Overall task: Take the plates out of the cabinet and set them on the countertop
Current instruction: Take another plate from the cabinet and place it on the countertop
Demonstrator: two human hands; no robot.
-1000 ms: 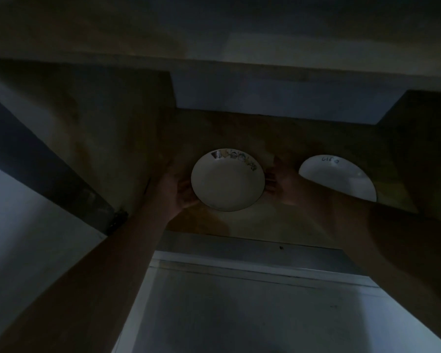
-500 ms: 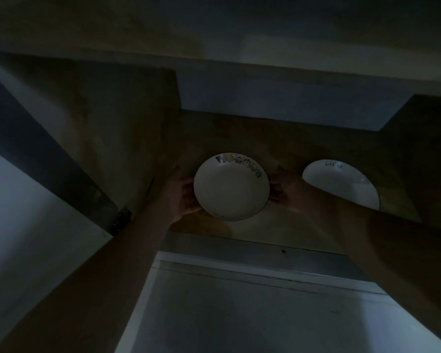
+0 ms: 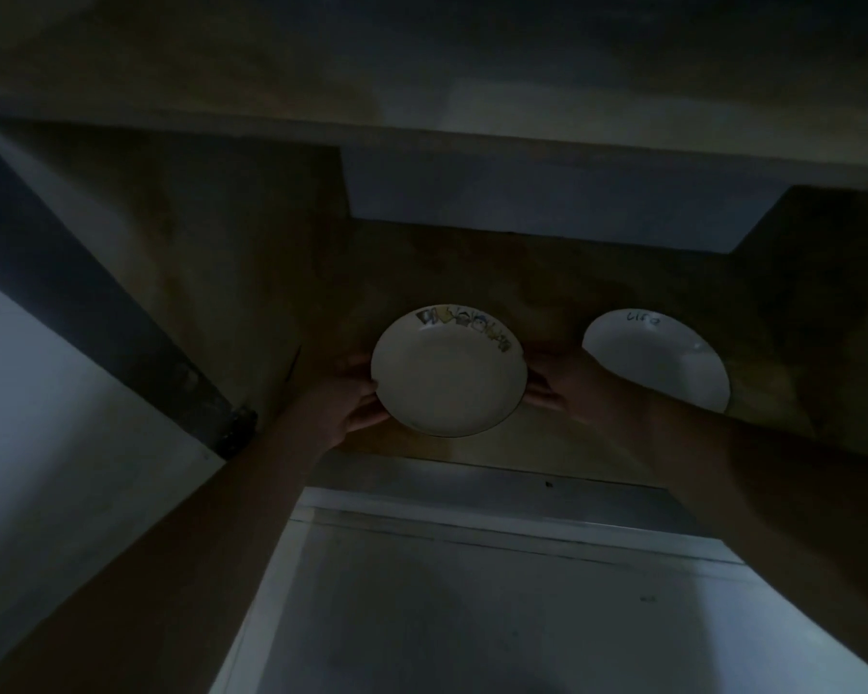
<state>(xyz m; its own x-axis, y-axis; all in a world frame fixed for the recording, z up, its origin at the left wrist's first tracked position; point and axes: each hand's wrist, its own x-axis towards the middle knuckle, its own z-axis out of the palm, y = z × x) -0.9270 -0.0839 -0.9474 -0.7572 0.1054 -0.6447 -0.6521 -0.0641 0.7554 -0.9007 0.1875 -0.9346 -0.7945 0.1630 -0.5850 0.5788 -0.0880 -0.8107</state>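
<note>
Nearest, both forearms reach up into the dim cabinet [image 3: 251, 273]. The left hand [image 3: 344, 398] and right hand [image 3: 567, 388] pinch opposite rims of the patterned plate [image 3: 449, 378], apparently to keep it level. Farther right, a white plate [image 3: 667, 363] waits on the shelf.

Cream plate [image 3: 447, 378] bears a multicoloured rim pattern; white plate [image 3: 662, 363] has dark lettering.
</note>
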